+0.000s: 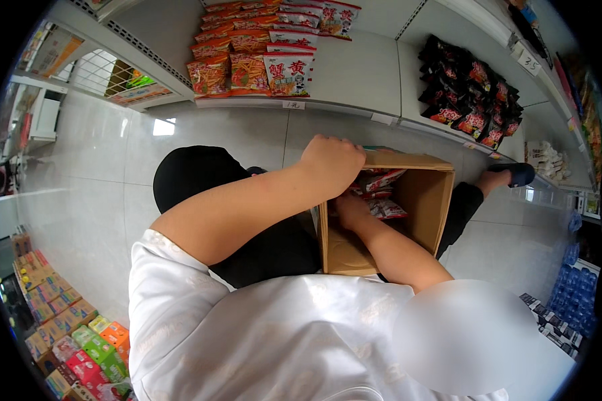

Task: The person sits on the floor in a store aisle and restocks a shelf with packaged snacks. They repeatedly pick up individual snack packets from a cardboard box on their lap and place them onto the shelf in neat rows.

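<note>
An open cardboard box point(421, 164) rests on its side at my lap, its mouth facing me. My left hand point(333, 164) is closed over the box's upper left edge. Inside the box, my right hand point(350, 208) reaches in beside several red and white snack bags point(386, 209); its fingers are mostly hidden behind the box wall and the bags, so their grip does not show. On the shelf in front, rows of orange and white snack bags point(249, 72) stand at the left.
A white shelf point(354, 73) runs along the far side, with black snack bags point(471, 90) at its right. Bundled water bottles point(574, 294) stand at the right. Stacked cartons point(57, 304) and colourful packs point(100, 351) lie at lower left. Grey tiled floor point(93, 200) surrounds me.
</note>
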{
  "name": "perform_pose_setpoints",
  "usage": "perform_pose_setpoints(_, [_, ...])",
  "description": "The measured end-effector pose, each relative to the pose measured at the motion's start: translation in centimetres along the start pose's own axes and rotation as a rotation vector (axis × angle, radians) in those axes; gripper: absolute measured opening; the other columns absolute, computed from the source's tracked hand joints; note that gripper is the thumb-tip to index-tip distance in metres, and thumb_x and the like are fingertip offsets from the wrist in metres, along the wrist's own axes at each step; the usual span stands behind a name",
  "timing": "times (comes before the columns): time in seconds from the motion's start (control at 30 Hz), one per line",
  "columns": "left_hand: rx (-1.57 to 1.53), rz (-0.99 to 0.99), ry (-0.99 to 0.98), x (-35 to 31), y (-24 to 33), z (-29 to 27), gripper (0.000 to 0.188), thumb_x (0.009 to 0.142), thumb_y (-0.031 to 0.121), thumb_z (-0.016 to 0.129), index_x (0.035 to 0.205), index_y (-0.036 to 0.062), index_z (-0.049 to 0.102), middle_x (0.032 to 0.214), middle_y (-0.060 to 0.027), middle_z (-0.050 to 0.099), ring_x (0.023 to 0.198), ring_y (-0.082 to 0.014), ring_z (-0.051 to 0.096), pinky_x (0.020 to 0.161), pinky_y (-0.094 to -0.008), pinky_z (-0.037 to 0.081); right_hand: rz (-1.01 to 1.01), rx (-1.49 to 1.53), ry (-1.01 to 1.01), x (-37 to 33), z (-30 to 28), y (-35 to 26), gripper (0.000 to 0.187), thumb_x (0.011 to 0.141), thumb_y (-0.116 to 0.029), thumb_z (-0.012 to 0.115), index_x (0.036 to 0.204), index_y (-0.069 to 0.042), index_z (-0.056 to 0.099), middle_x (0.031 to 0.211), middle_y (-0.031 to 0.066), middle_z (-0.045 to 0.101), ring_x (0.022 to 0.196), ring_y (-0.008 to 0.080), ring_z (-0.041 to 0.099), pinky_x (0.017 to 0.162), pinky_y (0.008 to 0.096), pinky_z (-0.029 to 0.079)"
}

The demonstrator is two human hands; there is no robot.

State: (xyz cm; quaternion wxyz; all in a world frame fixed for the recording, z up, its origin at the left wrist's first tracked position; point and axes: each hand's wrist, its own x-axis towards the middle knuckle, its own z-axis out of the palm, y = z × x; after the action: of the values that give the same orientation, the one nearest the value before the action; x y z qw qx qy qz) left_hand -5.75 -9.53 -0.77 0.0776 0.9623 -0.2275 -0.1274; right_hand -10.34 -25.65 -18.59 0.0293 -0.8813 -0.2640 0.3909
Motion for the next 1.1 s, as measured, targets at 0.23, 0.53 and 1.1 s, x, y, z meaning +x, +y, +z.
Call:
perform_pose_setpoints(0.23, [-0.022,-0.005,-0.059,0.1,-0.5,-0.5,0.031,0.079,0.009,0.064,0.108,-0.0002,0.063,0.096,-0.0165,0.070,0.091,-0.0325,0.071,0.075,-0.0432,0.056,-0.003,-0.054,0.122,-0.2,-0.4,-1.5,0.040,0.091,-0.035,0.062,0.113,-0.003,0.070,0.118,0.0180,0.067,0.108,0.0334,0.066,0.093,0.0458,0.053])
perform_pose_setpoints(0.53, [-0.059,0.004,-0.094,0.0,-0.7,-0.8,0.028,0.082,0.010,0.062,0.109,0.0015,0.064,0.096,-0.0167,0.071,0.092,-0.0331,0.070,0.076,-0.0437,0.056,-0.080,-0.106,-0.114,0.0,0.0,-0.8,0.032,0.088,-0.027,0.060,0.105,-0.003,0.073,0.108,0.0189,0.070,0.104,0.0348,0.067,0.089,0.0462,0.053])
perform_pose_setpoints(1.1, [-0.226,-0.007,0.122,-0.3,-2.5,-1.1,0.033,0.095,0.034,0.056,0.105,0.0029,0.061,0.095,-0.0191,0.067,0.091,-0.0394,0.067,0.079,-0.0494,0.054,-0.322,0.474,0.194,-8.4,-12.5,1.7,0.014,0.075,-0.003,0.066,0.088,-0.002,0.070,0.084,0.0154,0.070,0.083,0.0284,0.069,0.077,0.0372,0.053])
